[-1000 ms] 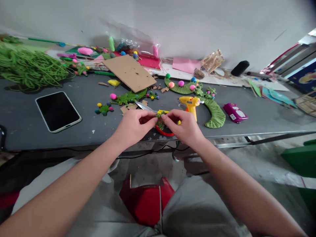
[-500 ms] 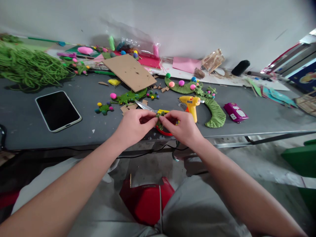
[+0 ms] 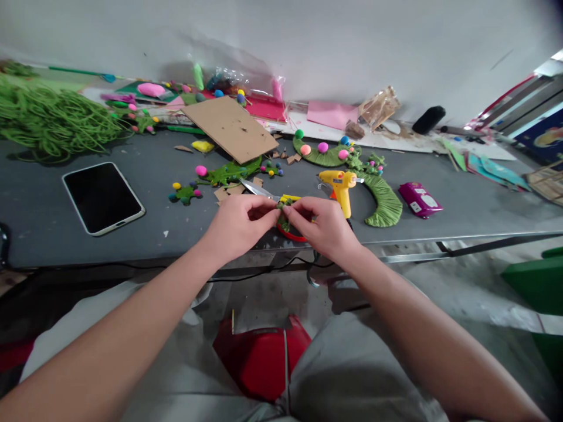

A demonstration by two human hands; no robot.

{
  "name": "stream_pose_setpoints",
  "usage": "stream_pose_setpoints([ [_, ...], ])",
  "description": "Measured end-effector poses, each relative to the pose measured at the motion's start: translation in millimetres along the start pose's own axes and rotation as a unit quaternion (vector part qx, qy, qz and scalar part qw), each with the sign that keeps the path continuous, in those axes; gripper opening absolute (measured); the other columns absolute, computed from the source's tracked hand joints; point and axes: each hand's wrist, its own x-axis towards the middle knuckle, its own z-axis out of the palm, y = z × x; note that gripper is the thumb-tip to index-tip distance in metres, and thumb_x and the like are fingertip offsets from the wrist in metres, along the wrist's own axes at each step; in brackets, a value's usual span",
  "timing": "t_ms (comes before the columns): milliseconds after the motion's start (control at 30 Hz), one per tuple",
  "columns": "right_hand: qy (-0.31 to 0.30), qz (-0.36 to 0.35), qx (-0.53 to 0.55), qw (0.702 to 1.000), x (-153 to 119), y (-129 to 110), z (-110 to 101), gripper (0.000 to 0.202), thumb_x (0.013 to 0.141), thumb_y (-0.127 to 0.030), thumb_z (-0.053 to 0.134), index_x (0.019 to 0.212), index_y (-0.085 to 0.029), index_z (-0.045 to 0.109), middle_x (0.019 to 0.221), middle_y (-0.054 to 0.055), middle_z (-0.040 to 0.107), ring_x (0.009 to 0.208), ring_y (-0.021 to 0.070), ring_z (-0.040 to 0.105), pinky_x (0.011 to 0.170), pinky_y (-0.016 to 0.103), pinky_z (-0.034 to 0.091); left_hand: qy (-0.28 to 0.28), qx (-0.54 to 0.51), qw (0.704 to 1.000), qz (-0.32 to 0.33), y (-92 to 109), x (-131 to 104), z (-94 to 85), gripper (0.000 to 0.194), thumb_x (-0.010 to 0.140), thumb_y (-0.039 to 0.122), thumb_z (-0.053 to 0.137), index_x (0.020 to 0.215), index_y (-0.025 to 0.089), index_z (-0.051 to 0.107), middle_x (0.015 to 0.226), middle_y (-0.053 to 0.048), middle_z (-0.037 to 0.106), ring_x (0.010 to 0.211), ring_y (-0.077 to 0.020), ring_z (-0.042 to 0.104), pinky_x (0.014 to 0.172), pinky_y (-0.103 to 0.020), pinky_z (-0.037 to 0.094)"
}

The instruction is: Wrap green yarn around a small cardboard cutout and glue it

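Evidently both hands are at work on one small thing: the left hand (image 3: 240, 225) and the right hand (image 3: 323, 228) meet fingertip to fingertip, thumbs and forefingers pinched around a green piece (image 3: 285, 221). It sits right between the two sets of fingers, above the front edge of the table (image 3: 461, 205), and they hide much of it, so its full shape cannot be told. Each hand's grip is closed; the remaining fingers curl inward.

Directly under the fingertips lie scissors, their red handle (image 3: 289, 235) showing just below the pinch and their blade (image 3: 255, 187) pointing away to the left. Just right of the fingers and a little beyond them is a yellow glue gun (image 3: 338, 186). Past that, farther right, curves a green wrapped crescent (image 3: 383, 202), its far arm bearing coloured balls (image 3: 322, 147). A purple pack (image 3: 420, 200) lies right of the crescent, well apart from the fingers.

Left of the fingers, cardboard scraps (image 3: 224, 193) lie near, and past them a small green cluster (image 3: 185, 194) tipped with bright balls. Beyond the scraps, a larger green shape (image 3: 229, 173) lies partly under a cardboard sheet (image 3: 229, 129). Well to the left rests a dark-screened phone (image 3: 103, 198), and farther off behind it spreads a heap of green yarn (image 3: 61, 120). Below the fingers, between the knees, is a red stool (image 3: 264, 357).
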Motion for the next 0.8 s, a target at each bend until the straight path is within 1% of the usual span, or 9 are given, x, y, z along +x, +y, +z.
stream_pose_setpoints([
  [133, 0.000, 0.008, 0.000, 1.000, 0.4, -0.6, -0.1, 0.032, 0.097, -0.036, 0.061, 0.075, -0.015, 0.070, 0.067, 0.001, 0.065, 0.062, 0.0115, 0.049, 0.060, 0.029, 0.034, 0.003, 0.007, 1.000, 0.002, 0.0, 0.6, -0.4, 0.019, 0.087, 0.030, 0.070, 0.094, 0.016, 0.081, 0.082, -0.003, 0.080, 0.070, -0.0162, 0.071, 0.064, -0.025, 0.054],
  [367, 0.023, 0.032, 0.015, 0.999, -1.1, 2.1, -3.0, 0.032, 0.095, -0.038, 0.062, 0.073, -0.015, 0.069, 0.064, 0.000, 0.063, 0.059, 0.0106, 0.047, 0.058, 0.028, 0.034, 0.013, 0.009, 1.000, 0.011, 0.6, 2.0, 0.4, 0.018, 0.087, 0.028, 0.070, 0.095, 0.016, 0.081, 0.082, -0.003, 0.080, 0.069, -0.0163, 0.071, 0.064, -0.025, 0.055],
  [500, 0.017, 0.030, 0.022, 0.999, -1.8, 2.5, -4.4, 0.032, 0.094, -0.041, 0.063, 0.075, -0.016, 0.070, 0.067, 0.002, 0.066, 0.061, 0.0115, 0.049, 0.058, 0.029, 0.035, 0.013, 0.007, 1.000, 0.008, 1.1, 2.2, 0.0, 0.019, 0.088, 0.029, 0.069, 0.095, 0.016, 0.081, 0.082, -0.004, 0.080, 0.067, -0.0155, 0.070, 0.065, -0.025, 0.056],
  [600, 0.014, 0.024, 0.021, 0.999, -1.2, 1.3, -4.6, 0.033, 0.094, -0.042, 0.064, 0.075, -0.016, 0.070, 0.068, 0.002, 0.066, 0.061, 0.0117, 0.050, 0.058, 0.029, 0.036, 0.013, 0.015, 1.000, 0.009, 1.0, 1.9, -0.4, 0.019, 0.087, 0.030, 0.069, 0.095, 0.016, 0.081, 0.085, -0.004, 0.081, 0.071, -0.0172, 0.072, 0.067, -0.026, 0.057],
  [800, 0.009, 0.020, 0.020, 1.000, -0.9, -0.6, -3.5, 0.032, 0.094, -0.041, 0.065, 0.074, -0.016, 0.069, 0.067, 0.001, 0.066, 0.061, 0.0111, 0.049, 0.058, 0.028, 0.036, 0.012, 0.023, 1.000, 0.015, 0.4, 1.5, -0.2, 0.020, 0.087, 0.030, 0.069, 0.096, 0.018, 0.081, 0.086, -0.004, 0.081, 0.073, -0.0184, 0.073, 0.066, -0.026, 0.057],
])
